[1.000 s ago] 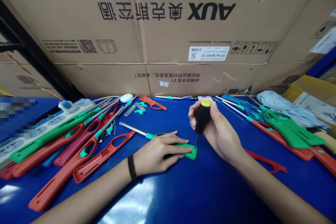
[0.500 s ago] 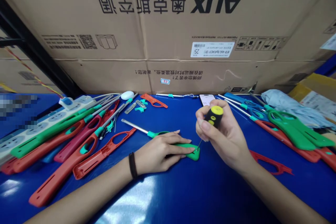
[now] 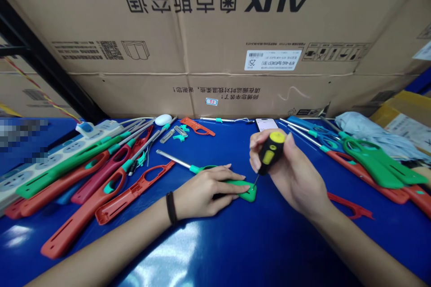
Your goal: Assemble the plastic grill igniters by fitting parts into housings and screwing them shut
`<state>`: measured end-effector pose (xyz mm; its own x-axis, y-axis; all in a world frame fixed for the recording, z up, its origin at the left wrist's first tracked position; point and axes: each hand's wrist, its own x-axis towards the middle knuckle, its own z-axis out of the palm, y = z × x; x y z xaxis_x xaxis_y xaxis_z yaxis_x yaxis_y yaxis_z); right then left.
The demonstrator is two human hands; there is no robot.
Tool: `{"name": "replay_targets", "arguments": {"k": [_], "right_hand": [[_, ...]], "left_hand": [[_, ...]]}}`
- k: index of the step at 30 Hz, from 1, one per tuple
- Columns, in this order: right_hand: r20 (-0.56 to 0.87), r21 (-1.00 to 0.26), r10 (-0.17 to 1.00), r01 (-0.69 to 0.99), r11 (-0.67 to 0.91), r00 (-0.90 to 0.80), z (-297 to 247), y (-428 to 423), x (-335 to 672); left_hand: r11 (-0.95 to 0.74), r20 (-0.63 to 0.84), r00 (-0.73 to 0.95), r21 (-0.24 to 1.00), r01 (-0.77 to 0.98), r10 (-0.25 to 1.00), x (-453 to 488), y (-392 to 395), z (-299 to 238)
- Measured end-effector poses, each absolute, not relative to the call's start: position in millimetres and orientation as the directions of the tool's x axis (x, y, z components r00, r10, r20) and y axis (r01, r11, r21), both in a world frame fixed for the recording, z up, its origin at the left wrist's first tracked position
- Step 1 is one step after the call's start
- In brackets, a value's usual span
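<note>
My left hand is laid over a long green gas lighter on the table, holding it with the fingers across its body and the thumb along its near side. Its metal tube sticks out beyond my hand to the left; the middle of the lighter is hidden. In my right hand is a black and yellow screwdriver, fingers and thumb around the handle. The thin shaft slants down, and its tip meets the handle end of the lighter close to my left fingertips. Whether a screw sits under the tip is too small to tell.
Several lighters lie at the left beside a power strip, with an open red casing half. More lighters lie at the right, near another red casing half. A phone rests before a large cardboard box.
My right fingers have shifted around the screwdriver handle, the thumb now lifted to its right side, showing more of the handle. The left hand still holds the lighter in place.
</note>
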<state>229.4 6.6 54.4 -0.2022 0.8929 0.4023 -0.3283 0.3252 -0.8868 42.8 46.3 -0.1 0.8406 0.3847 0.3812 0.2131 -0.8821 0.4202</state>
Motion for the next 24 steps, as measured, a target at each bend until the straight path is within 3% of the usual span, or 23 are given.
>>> {"name": "replay_targets", "arguments": {"k": [24], "right_hand": [[0.403,-0.887,0.884,-0.340,0.313,-0.239,56.1,7.8,232.4]], "left_hand": [[-0.885,0.385,0.841,0.415,0.210,0.380,43.6,47.5,-0.5]]}}
